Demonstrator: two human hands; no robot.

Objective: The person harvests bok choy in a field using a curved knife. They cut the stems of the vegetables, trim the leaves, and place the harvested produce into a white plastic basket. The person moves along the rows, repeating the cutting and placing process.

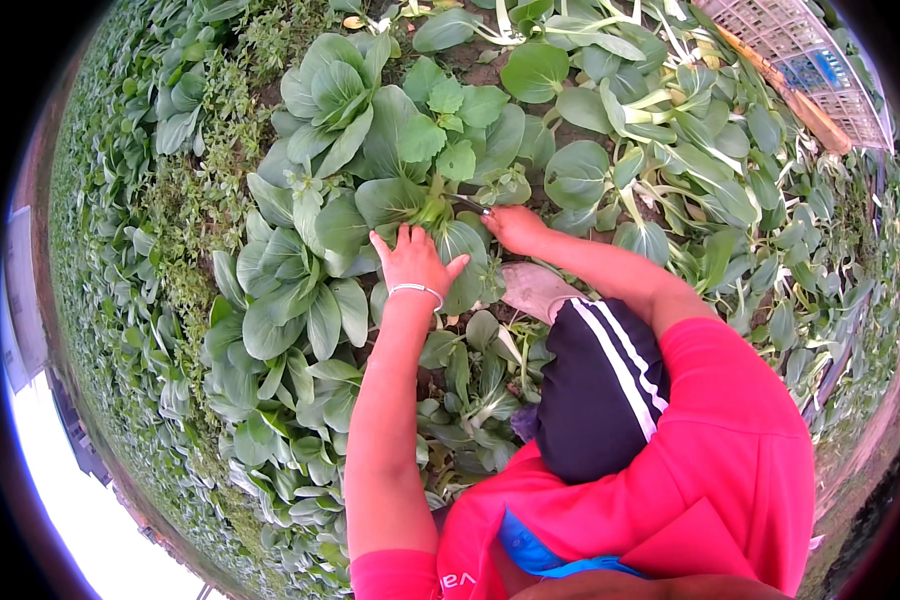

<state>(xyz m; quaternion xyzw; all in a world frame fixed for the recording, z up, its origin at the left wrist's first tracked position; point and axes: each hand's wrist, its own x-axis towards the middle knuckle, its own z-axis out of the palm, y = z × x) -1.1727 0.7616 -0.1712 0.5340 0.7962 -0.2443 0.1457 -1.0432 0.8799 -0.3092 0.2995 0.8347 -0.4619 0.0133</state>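
My left hand (418, 264), with a pale bracelet at the wrist, rests on the leaves of a bok choy plant (394, 202), fingers spread and thumb out to the right. Just right of that plant's base, my right hand (520, 229) grips a knife (466, 202). Its narrow dark blade reaches left towards the stems; the tip is hidden among them, and the handle is mostly inside my fist. Directly above my hands grows a brighter green plant with lobed leaves (450, 124). Other standing bok choy heads (277, 292) fill the ground left of my left hand.
Cut bok choy (667, 112) lies strewn over the soil to the right. A plastic lattice crate (802, 45) stands at the upper right beside a wooden strip (814, 120). Low weeds (195, 210) run along the left. My shoe (536, 291) and dark-trousered knee (596, 397) are close below my right hand.
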